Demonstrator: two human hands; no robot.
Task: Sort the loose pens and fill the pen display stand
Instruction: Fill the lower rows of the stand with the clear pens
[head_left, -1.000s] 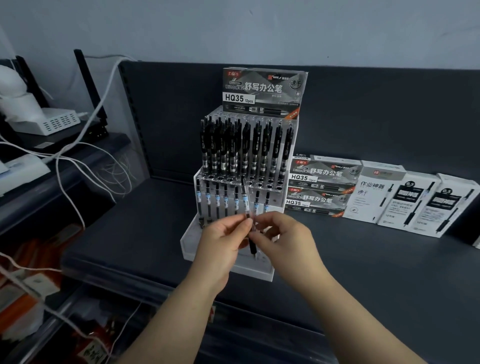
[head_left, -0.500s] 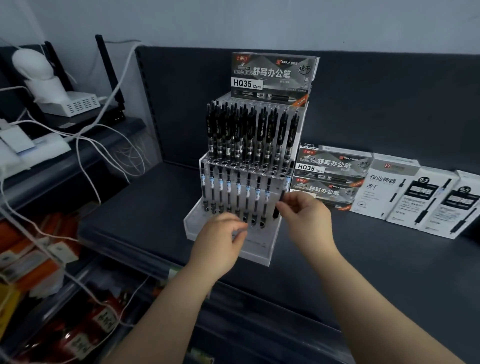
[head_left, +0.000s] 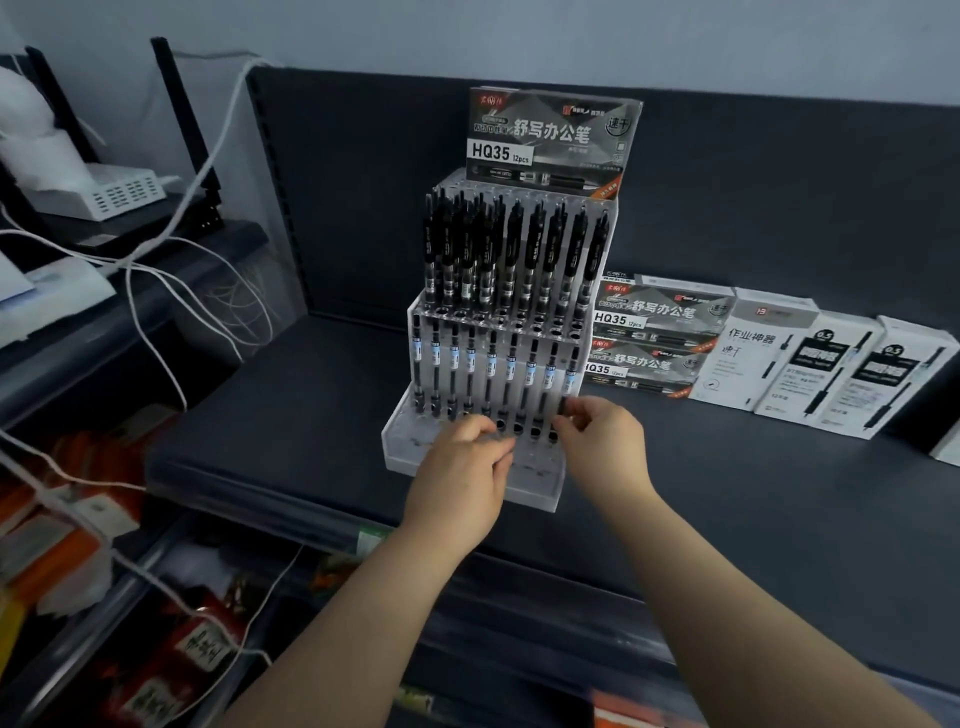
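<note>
The clear acrylic pen display stand (head_left: 548, 493) sits on a dark shelf in tiers. Black pens (head_left: 511, 249) fill its upper tier, and pens with blue labels (head_left: 470, 358) stand in the middle row. Several holes in the low front tier have nothing in them. My right hand (head_left: 602, 441) pinches the lower end of the rightmost pen (head_left: 571, 371) in the middle row. In front of the low tier, my left hand (head_left: 462, 467) hovers with fingers curled against the thumb; nothing shows between them.
An HQ35 pen box (head_left: 550, 140) stands on top of the stand. Two more HQ35 boxes (head_left: 654, 332) and white pen boxes (head_left: 810, 364) lie to the right. White cables (head_left: 156, 275) and a router (head_left: 104, 192) crowd the left. Packaged goods (head_left: 156, 649) sit on the shelf below.
Both hands held one pen in front of the stand; my right hand carried it to the right end of the middle row. My left hand let go and stays low.
</note>
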